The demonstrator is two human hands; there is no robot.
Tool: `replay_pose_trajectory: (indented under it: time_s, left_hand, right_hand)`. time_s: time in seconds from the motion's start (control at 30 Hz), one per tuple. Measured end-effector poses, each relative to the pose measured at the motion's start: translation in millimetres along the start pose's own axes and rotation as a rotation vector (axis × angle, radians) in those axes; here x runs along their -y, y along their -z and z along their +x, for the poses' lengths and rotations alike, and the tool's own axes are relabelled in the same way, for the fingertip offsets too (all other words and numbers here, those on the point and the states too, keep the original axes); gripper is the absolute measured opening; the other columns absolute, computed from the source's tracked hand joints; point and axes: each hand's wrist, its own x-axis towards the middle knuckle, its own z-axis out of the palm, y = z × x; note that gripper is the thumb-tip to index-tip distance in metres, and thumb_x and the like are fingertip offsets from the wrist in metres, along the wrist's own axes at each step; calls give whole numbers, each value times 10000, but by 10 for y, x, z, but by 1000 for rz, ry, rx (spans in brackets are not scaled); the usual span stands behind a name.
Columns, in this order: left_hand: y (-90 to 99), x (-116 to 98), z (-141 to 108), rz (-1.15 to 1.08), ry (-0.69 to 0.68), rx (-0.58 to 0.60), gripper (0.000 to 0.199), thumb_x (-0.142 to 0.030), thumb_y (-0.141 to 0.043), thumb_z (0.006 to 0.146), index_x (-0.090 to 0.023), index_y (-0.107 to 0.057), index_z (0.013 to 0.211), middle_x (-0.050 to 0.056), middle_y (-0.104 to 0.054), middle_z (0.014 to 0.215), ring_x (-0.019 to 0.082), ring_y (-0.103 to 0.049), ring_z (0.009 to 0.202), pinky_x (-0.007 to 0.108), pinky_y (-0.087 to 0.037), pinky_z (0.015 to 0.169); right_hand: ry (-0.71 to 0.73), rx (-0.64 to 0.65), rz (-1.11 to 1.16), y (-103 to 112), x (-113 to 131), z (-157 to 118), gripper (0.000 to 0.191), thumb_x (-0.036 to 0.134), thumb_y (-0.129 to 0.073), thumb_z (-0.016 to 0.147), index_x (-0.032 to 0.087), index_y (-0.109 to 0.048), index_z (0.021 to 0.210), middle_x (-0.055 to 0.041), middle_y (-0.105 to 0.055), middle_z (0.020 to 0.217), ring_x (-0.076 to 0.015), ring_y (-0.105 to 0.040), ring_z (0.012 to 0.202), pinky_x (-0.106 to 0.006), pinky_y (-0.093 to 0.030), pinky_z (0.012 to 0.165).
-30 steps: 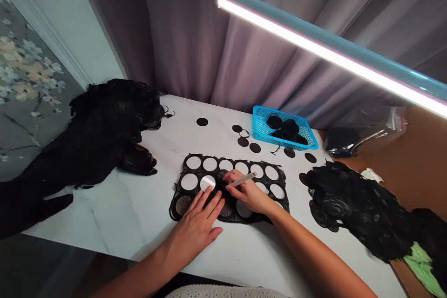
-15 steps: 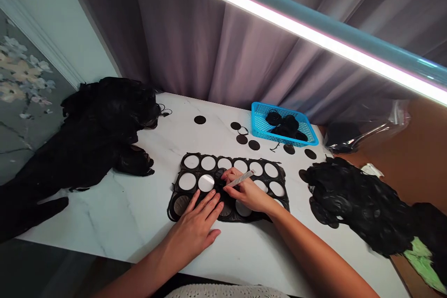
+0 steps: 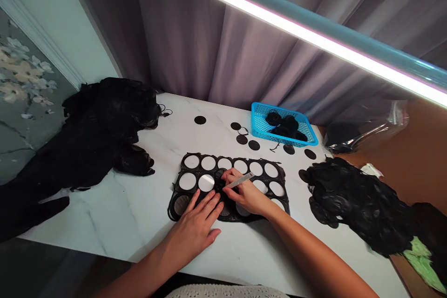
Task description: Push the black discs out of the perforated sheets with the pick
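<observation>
A black sheet with rows of round openings (image 3: 177, 174) lies on the white marbled table. White surface shows through most openings, while several in the nearer rows are still covered in dark material. My left hand (image 3: 200, 221) lies flat on its near left part, fingers spread and pressing down. In my right hand (image 3: 240, 191) is a slim grey tool (image 3: 240, 179) that looks like a craft knife, pinched like a pen. Its working end is hidden by my fingers, at a dark circle (image 3: 220, 174) in the middle row.
Several loose black discs (image 3: 200, 120) are scattered behind the sheet. At the back right stands a blue basket (image 3: 256, 123) with black pieces inside. Black material is piled at left (image 3: 108, 107) and at right (image 3: 352, 200). A lit tube lamp (image 3: 314, 32) hangs overhead.
My right hand and the tool have shifted very slightly, the tool's rear end tilting a little lower and to the left. My left hand stays in place.
</observation>
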Motion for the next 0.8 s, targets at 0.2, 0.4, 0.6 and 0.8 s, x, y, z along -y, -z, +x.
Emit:
replay_pose_trajectory:
  time_s: [0.2,0.4,0.6,0.8]
  left_hand:
    - [13,38,-14,-21,-19,1,522,-267,-571,918,-195,-431,1415,120,-499,1435,288,-416,1365,542,-296,1137]
    - [92,78,-49,1,-71,28,542,-237,-542,938,-217,-387,1457,109,-431,1491,300,-390,1380,566,-346,1101]
    - [303,340,44,-100,-44,-62,417,-328,-481,983,-266,-472,1394,66,-533,1390,236,-529,1252,404,-476,1017]
    - [416,1069,545,208,366,-149,303,-385,-457,957,-154,-594,1096,146,-572,1012,324,-529,986,474,-478,826]
  right_hand:
    - [7,-193,-283,-253,-34,45,166,149,-382,948,214,-483,834,-98,-583,979,-224,-515,885,-366,-457,785]
    - [-393,-693,-94,411,-339,-5,262,383,-416,917,232,-402,703,35,-466,587,-155,-442,560,-268,-344,549]
    - [-709,-1200,-200,1360,-670,-1277,295,484,-509,805,229,-478,660,9,-509,555,-163,-454,508,-296,-327,535]
    - [-857,-1165,-717,1674,-708,-2124,184,380,-552,740,269,-487,608,-131,-593,688,-266,-542,655,-404,-354,613]
